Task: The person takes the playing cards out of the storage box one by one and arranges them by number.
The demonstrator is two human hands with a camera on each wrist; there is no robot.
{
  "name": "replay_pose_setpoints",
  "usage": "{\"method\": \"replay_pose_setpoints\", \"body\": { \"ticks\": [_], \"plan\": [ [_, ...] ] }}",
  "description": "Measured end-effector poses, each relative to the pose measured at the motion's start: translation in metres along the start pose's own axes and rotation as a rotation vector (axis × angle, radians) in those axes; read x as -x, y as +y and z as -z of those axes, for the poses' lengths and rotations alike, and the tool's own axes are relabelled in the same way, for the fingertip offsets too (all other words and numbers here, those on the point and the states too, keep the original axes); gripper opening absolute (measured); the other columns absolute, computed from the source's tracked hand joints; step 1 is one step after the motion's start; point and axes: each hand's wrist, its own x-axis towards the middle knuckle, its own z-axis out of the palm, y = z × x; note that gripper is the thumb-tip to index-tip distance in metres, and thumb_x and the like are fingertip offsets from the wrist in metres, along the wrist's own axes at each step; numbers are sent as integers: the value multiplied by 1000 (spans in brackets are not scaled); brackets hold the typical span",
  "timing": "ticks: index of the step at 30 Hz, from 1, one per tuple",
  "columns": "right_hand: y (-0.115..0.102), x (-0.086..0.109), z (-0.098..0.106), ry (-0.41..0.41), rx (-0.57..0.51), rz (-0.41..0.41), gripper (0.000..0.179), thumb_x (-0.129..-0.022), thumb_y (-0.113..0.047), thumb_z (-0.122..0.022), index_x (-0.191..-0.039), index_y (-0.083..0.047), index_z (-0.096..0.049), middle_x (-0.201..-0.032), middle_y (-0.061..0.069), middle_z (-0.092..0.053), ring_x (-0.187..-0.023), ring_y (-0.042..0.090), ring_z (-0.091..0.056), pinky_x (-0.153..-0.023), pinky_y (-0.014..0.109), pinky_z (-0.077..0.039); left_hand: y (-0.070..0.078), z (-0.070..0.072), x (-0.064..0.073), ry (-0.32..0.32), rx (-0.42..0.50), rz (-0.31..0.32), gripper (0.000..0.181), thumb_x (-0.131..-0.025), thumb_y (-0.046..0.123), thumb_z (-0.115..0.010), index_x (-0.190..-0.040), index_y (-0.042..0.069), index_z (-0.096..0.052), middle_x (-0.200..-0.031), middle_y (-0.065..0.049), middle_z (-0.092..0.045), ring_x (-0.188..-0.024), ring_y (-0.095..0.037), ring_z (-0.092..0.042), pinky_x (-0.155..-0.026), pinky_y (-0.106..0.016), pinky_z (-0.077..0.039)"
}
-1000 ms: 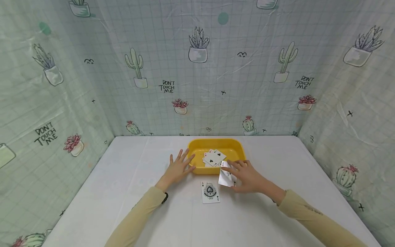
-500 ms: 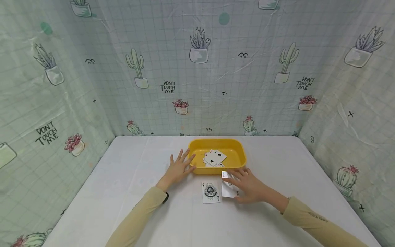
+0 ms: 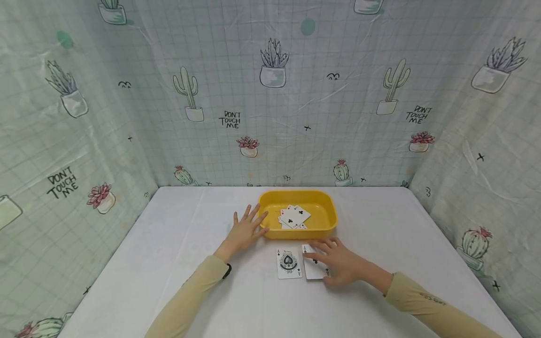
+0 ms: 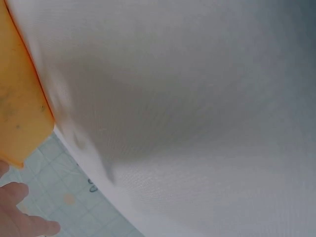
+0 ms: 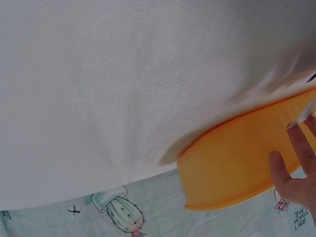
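In the head view my right hand [image 3: 341,263] pinches an ace of clubs playing card [image 3: 313,271] by its edges, fingers at the far end and thumb near the close corner. The card lies flat, or nearly so, on the table. Just left of it, face up, is an ace of spades [image 3: 289,264]. My left hand [image 3: 242,233] has its fingers spread against the left side of a yellow tray [image 3: 323,204]. Inside the tray lie several overlapping cards [image 3: 294,216]. The right wrist view catches a card's pale edge [image 5: 302,113] at the fingertips.
The white table [image 3: 190,225] runs back to a hanging cloth [image 3: 211,155] printed with cacti, which also covers both sides. The tray stands near the table's far edge, just beyond the two aces.
My right hand has drawn the ace of clubs back from the tray's front edge and lowered it beside the ace of spades. The left hand has stayed in place.
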Motion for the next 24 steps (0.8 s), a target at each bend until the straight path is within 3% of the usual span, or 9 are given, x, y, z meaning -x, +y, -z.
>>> {"method": "replay_pose_setpoints", "body": {
  "ticks": [8, 24],
  "plan": [
    [5, -1, -7, -14, 27, 13, 72, -72, -39, -64, -137, -31, -33, -142, 8, -34, -126, 27, -31, -94, 52, -28, -1, -1, 1, 15, -9, -6, 59, -89, 58, -33, -140, 29, -28, -151, -4, -16, -138, -34, -13, -98, -68, -14],
    [11, -3, -16, -42, 13, 15, 69, -73, -38, -60, -136, -32, -33, -143, 9, -33, -127, 28, -31, -94, 51, -28, 0, -1, 0, -17, -2, 12, 61, -89, 59, -31, -141, 29, -25, -152, -2, -11, -139, -31, -8, -100, -68, -12]
  ]
}}
